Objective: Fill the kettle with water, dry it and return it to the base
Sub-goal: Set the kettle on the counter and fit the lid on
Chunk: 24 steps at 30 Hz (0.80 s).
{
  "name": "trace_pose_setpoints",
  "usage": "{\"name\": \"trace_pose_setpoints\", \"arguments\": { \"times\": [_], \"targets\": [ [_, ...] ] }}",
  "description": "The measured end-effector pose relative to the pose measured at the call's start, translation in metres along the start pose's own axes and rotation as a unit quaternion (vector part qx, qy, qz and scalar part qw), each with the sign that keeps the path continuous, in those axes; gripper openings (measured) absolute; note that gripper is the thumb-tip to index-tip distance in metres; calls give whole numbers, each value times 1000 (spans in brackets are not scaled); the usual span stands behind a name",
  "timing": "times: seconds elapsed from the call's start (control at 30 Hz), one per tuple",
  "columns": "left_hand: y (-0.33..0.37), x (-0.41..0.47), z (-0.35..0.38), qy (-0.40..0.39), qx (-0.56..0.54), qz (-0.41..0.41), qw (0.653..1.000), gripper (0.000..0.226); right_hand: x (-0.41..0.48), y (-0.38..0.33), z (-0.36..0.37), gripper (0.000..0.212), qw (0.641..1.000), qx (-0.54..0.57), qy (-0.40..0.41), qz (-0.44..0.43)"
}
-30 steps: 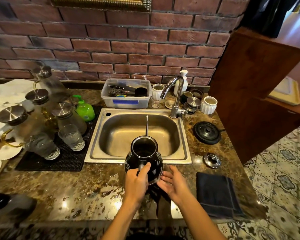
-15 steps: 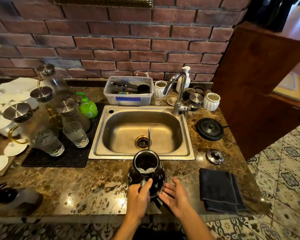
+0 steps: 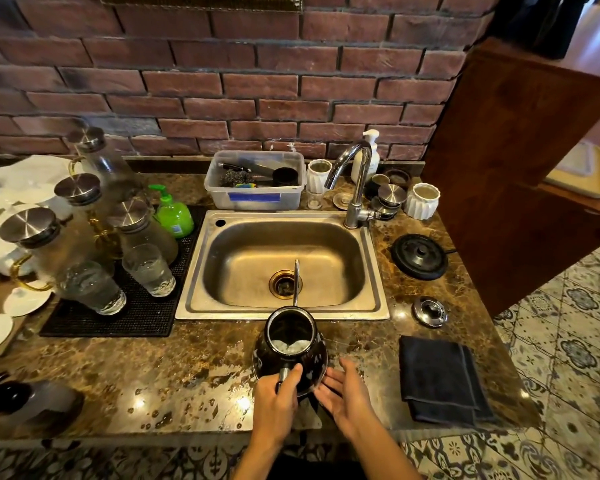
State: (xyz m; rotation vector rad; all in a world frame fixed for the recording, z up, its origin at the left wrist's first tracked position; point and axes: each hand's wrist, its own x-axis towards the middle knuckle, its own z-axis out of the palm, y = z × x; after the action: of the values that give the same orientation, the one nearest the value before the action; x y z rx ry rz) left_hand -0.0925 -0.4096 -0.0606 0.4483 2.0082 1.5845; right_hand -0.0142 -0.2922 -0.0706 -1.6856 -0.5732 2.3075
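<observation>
A black gooseneck kettle (image 3: 289, 349) stands lidless on the marble counter just in front of the steel sink (image 3: 282, 311), with water visible inside and its thin spout pointing over the basin. My left hand (image 3: 277, 398) grips the kettle's handle. My right hand (image 3: 346, 393) is open beside the kettle's right flank, fingers spread and touching or nearly touching it. The round black kettle base (image 3: 419, 256) sits right of the sink. A small metal lid (image 3: 429, 311) lies near the sink's front right corner. A folded dark cloth (image 3: 440, 377) lies on the counter to my right.
The chrome tap (image 3: 355, 181) rises at the sink's back right. Glass carafes and tumblers (image 3: 148, 270) crowd a black mat on the left beside green soap (image 3: 173, 216). A plastic tub (image 3: 255, 180) sits behind the sink. A wooden cabinet (image 3: 520, 161) bounds the right.
The kettle has come back from over the sink rim toward me and down onto the counter. Both hands stayed with it.
</observation>
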Motion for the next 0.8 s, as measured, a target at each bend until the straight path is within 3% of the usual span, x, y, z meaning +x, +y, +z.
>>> {"name": "trace_pose_setpoints", "arguments": {
  "times": [0.57, 0.8],
  "targets": [
    [5, 16, 3, -30, 8, -9, 999, 61, 22, -5, 7, 37, 1000, -3, -7, -13],
    [8, 15, -3, -53, 47, -21, 997, 75, 23, -6, 6, 37, 1000, 12, -4, -5]
  ]
}}
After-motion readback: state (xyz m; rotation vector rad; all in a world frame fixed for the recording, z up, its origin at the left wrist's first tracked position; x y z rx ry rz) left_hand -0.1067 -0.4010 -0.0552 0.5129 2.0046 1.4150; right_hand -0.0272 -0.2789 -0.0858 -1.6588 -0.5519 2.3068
